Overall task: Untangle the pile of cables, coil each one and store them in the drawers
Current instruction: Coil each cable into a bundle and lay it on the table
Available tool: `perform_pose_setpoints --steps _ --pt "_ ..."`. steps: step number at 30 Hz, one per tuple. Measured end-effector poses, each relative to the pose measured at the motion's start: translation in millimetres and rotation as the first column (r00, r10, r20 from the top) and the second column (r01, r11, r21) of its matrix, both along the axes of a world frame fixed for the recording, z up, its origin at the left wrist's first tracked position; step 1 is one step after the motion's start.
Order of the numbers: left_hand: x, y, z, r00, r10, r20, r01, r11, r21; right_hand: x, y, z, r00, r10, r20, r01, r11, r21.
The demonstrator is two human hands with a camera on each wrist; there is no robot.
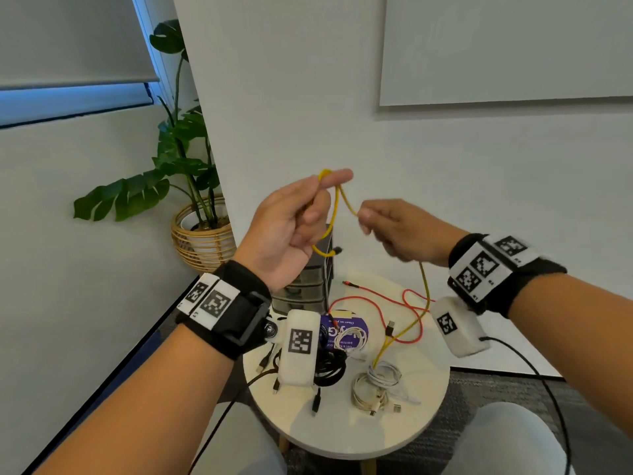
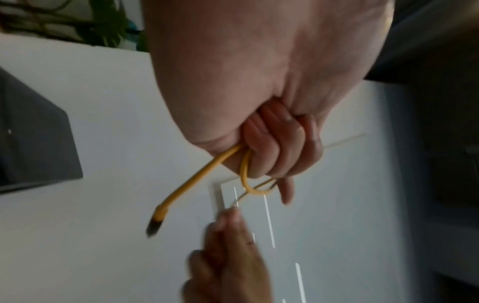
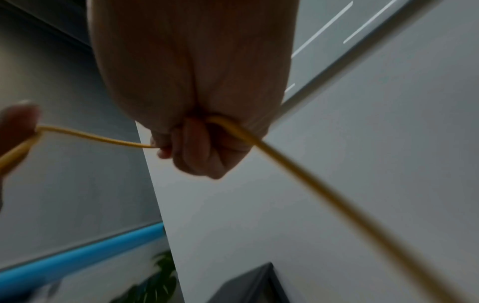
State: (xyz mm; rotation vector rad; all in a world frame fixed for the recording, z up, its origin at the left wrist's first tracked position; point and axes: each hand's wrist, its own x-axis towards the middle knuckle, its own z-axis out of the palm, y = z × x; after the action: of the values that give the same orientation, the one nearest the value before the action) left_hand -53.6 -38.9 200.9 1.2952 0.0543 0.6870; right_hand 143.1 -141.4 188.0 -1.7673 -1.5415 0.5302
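Note:
Both hands are raised above the round table [image 1: 346, 430]. My left hand [image 1: 294, 224] grips the yellow cable [image 1: 337, 204], which loops over its index finger; the cable's dark plug end [image 1: 337, 250] dangles below the palm. My right hand [image 1: 394, 228] pinches the same yellow cable [image 3: 103, 140] a short way along, and the rest runs down through its fist [image 3: 202, 149] to the table. In the left wrist view the curled left fingers [image 2: 274, 149] close round the yellow cable [image 2: 202, 178]. A red cable [image 1: 380, 299] lies loose on the table. The dark drawer unit [image 1: 308, 286] stands behind the left hand.
On the table lie a black coiled cable [image 1: 330, 370], white coiled cables [image 1: 375, 389], another white coil [image 1: 351, 337] on a purple card [image 1: 358, 325]. A potted plant [image 1: 202, 231] stands on the floor at the left, by the wall.

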Motion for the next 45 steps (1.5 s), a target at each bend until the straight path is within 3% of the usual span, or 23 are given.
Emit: perform_pose_setpoints --steps 2,4,6,9,11,16,20,22,25,29,33,36,40,43,45 --pt "4.8 -2.0 2.2 0.989 0.146 0.021 -0.146 0.989 0.008 -14.6 -0.5 -3.8 0.985 0.144 0.096 -0.132 0.983 -0.125" --pt "10.1 -1.7 -2.2 0.967 0.254 -0.02 -0.253 0.967 0.039 -27.7 -1.8 8.0 0.959 0.269 0.087 -0.25 0.951 -0.182" --pt "13.8 -1.1 -8.0 0.941 0.327 -0.09 -0.309 0.935 0.172 -35.0 -4.7 30.7 0.936 0.327 0.132 -0.302 0.936 -0.18" --pt "16.3 -3.3 -11.3 0.879 0.428 -0.21 -0.278 0.818 0.504 -32.5 -7.7 60.8 0.919 0.289 0.267 -0.274 0.957 -0.091" --pt "14.1 -1.9 -10.8 0.894 0.385 -0.227 -0.216 0.817 0.535 -22.7 -5.1 67.8 0.927 0.202 0.315 -0.212 0.977 -0.002" --pt "6.8 3.0 -6.8 0.956 0.15 -0.254 -0.062 0.943 0.326 -1.6 0.5 43.5 0.959 0.054 0.277 -0.092 0.988 0.126" --pt "-0.1 6.1 -5.9 0.991 -0.018 -0.13 0.037 0.988 0.148 -1.9 0.3 -0.6 0.984 -0.011 0.18 -0.021 0.985 0.173" --pt "0.8 3.8 -3.5 0.999 -0.012 -0.033 0.014 0.999 0.053 -8.7 -2.3 -20.6 0.988 -0.011 0.154 -0.009 0.991 0.13" --pt "10.9 1.8 -3.6 0.981 0.191 -0.014 -0.191 0.981 -0.005 -32.7 -8.6 -30.9 0.985 0.088 0.146 -0.096 0.994 0.052" --pt "21.1 2.4 -15.6 0.885 0.44 -0.154 -0.391 0.881 0.267 -64.1 -15.4 -21.7 0.944 0.26 0.203 -0.254 0.966 -0.056" --pt "16.4 6.1 -33.5 0.836 0.499 -0.228 -0.276 0.742 0.61 -58.5 -17.1 4.3 0.886 0.213 0.412 -0.257 0.965 0.053" --pt "8.9 3.8 -36.0 0.892 0.367 -0.263 -0.161 0.803 0.574 -31.0 -14.4 21.3 0.897 0.079 0.435 -0.169 0.971 0.171" --pt "1.1 7.0 -26.5 0.943 0.116 -0.312 0.004 0.933 0.359 -7.2 -9.7 3.0 0.893 -0.037 0.448 -0.088 0.963 0.254" --pt "-5.2 9.8 -20.3 0.979 -0.051 -0.199 0.09 0.977 0.191 -2.7 -10.7 -20.7 0.922 -0.115 0.37 -0.009 0.948 0.317" --pt "-5.1 8.7 -15.3 0.996 -0.059 -0.074 0.064 0.995 0.075 -1.2 -11.4 -38.8 0.932 -0.135 0.336 0.041 0.961 0.272"
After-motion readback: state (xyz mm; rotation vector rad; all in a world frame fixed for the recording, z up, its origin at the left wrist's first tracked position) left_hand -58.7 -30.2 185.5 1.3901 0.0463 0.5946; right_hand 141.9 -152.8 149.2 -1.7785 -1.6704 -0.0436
